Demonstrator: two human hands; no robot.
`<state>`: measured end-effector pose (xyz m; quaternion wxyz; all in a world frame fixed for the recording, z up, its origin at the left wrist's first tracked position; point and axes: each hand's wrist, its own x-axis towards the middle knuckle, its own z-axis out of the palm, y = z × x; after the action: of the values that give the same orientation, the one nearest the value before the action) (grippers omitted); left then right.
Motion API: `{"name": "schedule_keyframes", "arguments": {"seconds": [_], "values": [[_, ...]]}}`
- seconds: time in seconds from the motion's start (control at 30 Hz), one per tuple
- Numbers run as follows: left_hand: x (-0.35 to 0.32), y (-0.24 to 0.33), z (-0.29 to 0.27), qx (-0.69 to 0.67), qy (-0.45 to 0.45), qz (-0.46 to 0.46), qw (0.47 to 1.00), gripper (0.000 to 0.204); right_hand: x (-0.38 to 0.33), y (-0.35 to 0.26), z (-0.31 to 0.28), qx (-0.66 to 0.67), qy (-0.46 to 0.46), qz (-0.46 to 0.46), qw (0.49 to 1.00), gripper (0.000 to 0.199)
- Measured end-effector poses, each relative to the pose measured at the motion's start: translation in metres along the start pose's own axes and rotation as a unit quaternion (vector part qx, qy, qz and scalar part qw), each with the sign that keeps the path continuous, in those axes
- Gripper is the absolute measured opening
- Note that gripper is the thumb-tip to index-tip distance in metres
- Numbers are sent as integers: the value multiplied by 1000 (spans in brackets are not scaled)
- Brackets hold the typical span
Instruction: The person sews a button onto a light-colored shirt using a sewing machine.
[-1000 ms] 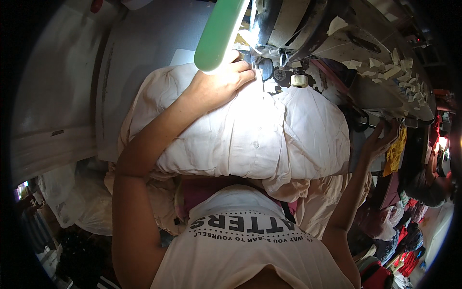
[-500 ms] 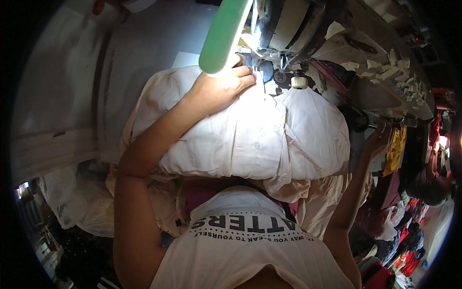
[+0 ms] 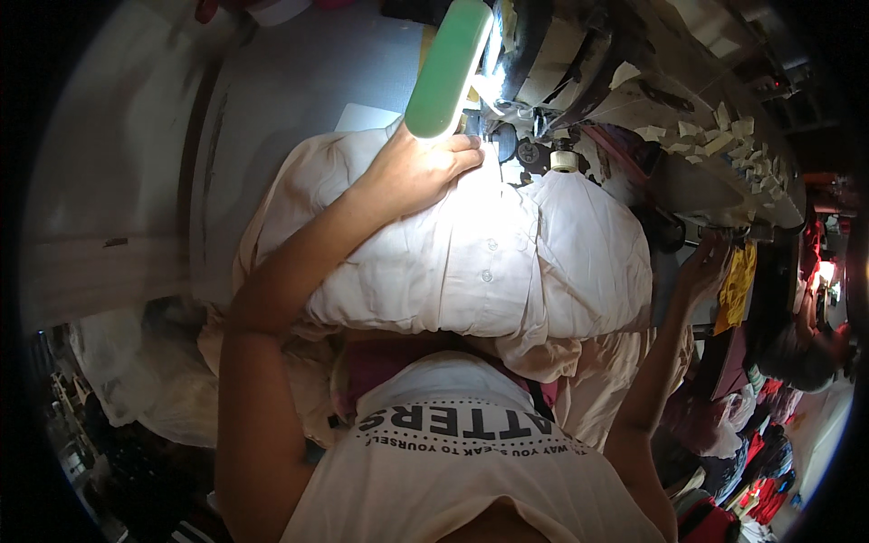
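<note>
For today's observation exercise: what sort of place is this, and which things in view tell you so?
Most likely a garment sewing workshop. An industrial sewing machine stands on a grey work table, the left hand presses a bundled white buttoned garment toward its needle, and coloured clothes are heaped at the right.

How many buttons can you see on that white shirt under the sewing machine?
2. Both sit on the white shirt: one button near the middle below the left hand, the other just under it. Folds may hide more.
</note>
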<state>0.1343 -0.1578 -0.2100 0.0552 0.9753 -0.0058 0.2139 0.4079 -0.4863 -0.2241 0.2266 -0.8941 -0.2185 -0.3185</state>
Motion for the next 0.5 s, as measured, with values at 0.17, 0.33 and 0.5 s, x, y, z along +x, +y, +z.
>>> {"name": "schedule_keyframes", "arguments": {"seconds": [0.17,0.33,0.5], "values": [[-3,-6,4,-41,26,7,999,23,6,3,2,21,89,-145,985,36],[-2,-6,6,-66,80,-59,993,20,60,33,-8,-80,239,-204,946,35],[2,-3,14,-84,90,-158,980,25,167,74,-27,-116,46,-97,987,32]]}}
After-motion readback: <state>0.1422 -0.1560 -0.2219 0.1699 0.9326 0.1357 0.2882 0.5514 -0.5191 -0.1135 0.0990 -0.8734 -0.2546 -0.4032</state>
